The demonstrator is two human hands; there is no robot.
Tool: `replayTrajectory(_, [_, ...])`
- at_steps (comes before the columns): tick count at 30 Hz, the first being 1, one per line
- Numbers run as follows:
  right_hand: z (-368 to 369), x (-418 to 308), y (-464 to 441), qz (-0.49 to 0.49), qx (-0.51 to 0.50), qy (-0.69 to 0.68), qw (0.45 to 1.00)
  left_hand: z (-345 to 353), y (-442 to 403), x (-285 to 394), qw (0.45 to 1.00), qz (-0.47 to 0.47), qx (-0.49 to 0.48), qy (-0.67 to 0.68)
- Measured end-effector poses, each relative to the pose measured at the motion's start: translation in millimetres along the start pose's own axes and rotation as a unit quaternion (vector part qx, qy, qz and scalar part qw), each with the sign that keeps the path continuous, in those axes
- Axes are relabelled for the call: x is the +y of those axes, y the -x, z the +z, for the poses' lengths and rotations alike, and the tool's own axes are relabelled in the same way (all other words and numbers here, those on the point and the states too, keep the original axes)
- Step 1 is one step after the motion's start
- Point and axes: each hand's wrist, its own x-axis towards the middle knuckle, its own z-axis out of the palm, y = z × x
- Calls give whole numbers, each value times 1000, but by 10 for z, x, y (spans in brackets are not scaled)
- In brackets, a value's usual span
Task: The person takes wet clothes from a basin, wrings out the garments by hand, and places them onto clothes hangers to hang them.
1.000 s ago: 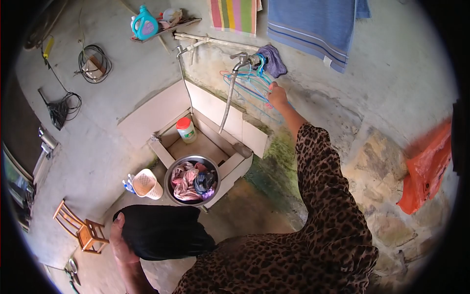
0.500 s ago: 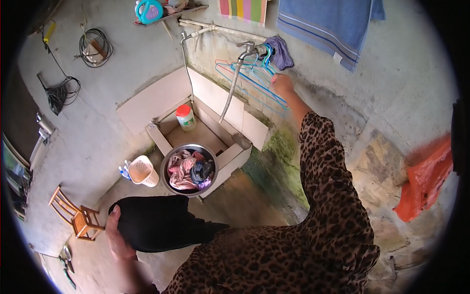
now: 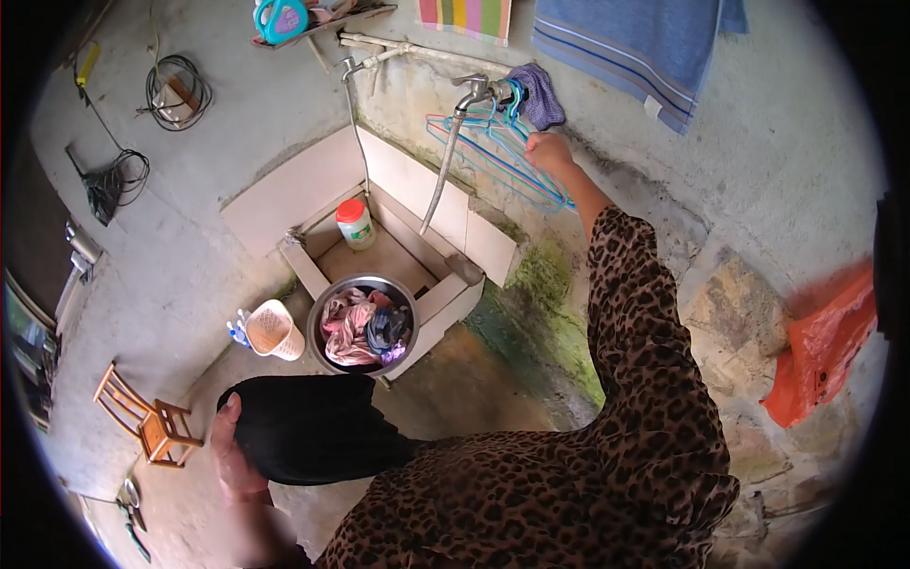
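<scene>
Right hand (image 3: 550,152): arm reaching out, fist clamped on the hangers (image 3: 502,156). Can't tell how many are in the grip. Hangers are thin, mostly blue, at least one reddish; hooks bunched at the base of the near tap (image 3: 471,87), bodies fanned out below, out past the sink's right-hand wall. Purple cloth (image 3: 538,98) bunched right beside the hooks.

Left hand (image 3: 232,455): clamped on the black cloth (image 3: 313,431), thumb on the outer edge, fingers hidden behind it. Cloth is held low in front of the body, its right end against the leopard-print top (image 3: 531,484).

Sink (image 3: 393,261): jar (image 3: 354,226) with red lid stands upright inside, toward the back corner. Hose (image 3: 438,180) on the near tap hangs down over the sink. Second tap (image 3: 351,66) above the back corner, with its own thin hose.

Basin (image 3: 365,372): metal, at the sink's front corner and covering it, clothes (image 3: 351,327) piled inside. Can't see what carries it.

Basket (image 3: 272,332) on the floor just left of the basin. Chair (image 3: 156,422) farther left. Striped towel (image 3: 464,19) and blue towel (image 3: 630,52) hang on the wall above the taps.
</scene>
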Motion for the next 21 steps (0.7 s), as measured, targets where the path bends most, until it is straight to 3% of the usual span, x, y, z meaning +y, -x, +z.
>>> replayTrajectory(2, [50, -42, -6, -31, 22, -24, 999, 11, -12, 0, 1000, 2, -11, -2])
replayTrajectory(5, [-40, -112, 104, 98, -64, -109, 987, 39, -12, -11, 1000, 1, -5, 4])
replayTrajectory(8, [-9, -93, 93, 118, -90, -189, 971, 72, 0, -15, 1000, 8, -2, 6])
replayTrajectory(21, [-1, -187, 192, 108, -126, -251, 954, 92, 29, 9, 1000, 0, -9, 13])
